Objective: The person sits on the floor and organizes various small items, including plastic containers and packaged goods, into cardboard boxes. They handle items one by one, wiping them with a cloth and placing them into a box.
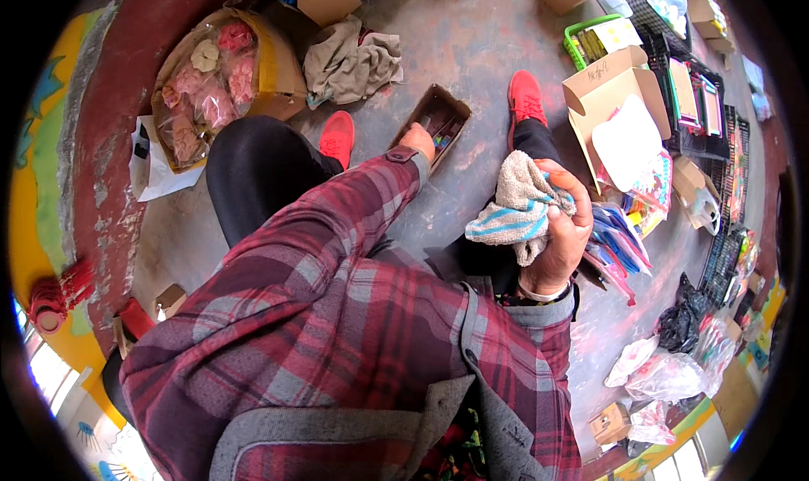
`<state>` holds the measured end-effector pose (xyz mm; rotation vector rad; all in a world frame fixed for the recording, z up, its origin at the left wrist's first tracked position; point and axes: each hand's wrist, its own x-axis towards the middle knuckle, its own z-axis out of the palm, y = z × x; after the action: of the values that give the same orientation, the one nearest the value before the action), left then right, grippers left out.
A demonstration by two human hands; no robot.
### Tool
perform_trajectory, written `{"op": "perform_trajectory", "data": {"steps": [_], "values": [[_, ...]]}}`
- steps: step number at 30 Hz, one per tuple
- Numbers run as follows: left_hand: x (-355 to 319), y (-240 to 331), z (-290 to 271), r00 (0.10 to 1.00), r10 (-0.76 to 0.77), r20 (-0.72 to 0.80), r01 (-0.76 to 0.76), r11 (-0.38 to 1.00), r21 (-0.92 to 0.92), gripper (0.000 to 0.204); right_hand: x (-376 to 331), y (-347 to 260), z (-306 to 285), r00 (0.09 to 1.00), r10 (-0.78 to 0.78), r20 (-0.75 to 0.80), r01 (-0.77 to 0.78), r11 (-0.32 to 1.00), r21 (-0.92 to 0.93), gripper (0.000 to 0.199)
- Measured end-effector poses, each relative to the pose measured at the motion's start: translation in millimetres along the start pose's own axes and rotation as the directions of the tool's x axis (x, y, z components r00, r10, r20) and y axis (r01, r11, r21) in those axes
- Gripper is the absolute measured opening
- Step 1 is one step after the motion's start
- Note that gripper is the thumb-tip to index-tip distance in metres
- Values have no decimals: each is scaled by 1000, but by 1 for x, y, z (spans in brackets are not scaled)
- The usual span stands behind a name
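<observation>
Head view: box [450,107] (left hand [419,141] at rim), long axis toward upper-right.

Our carrier: grey floor [476,47], scuffed, pink-stained.
Clock centred on our view, we have on it: narrow open box [447,103] between 12 and 1, green basket [574,51] 1–2, open cardboard box [602,76] 2, plastic packets [621,238] 3, black bag [683,317] 3–4, clear bags [667,378] 4, flower carton [282,66] 10, crumpled greyish cloth [347,64] 11.
</observation>
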<state>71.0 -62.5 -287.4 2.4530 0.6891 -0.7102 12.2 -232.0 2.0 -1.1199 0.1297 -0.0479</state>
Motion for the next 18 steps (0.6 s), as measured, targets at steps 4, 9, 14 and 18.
{"op": "perform_trajectory", "data": {"steps": [4, 9, 14, 18], "values": [[-20, 8, -19, 998, 61, 23, -62, 998, 25, 26, -3, -5, 0, 999, 23, -42, -17, 991, 135, 36], [-52, 24, -66, 936, 298, 189, -333, 922, 196, 30, -23, -30, -40, 988, -52, -143, 108, 904, 414, 33], [-56, 26, -89, 805, 543, 238, -566, 824, 31, 33, -78, -82, -112, 964, -196, -182, 241, 930, 277, 29], [-90, 31, -134, 664, 719, 204, -730, 683, -31, 30, -143, -101, -173, 960, -42, -275, 15, 995, -98, 32]]}}
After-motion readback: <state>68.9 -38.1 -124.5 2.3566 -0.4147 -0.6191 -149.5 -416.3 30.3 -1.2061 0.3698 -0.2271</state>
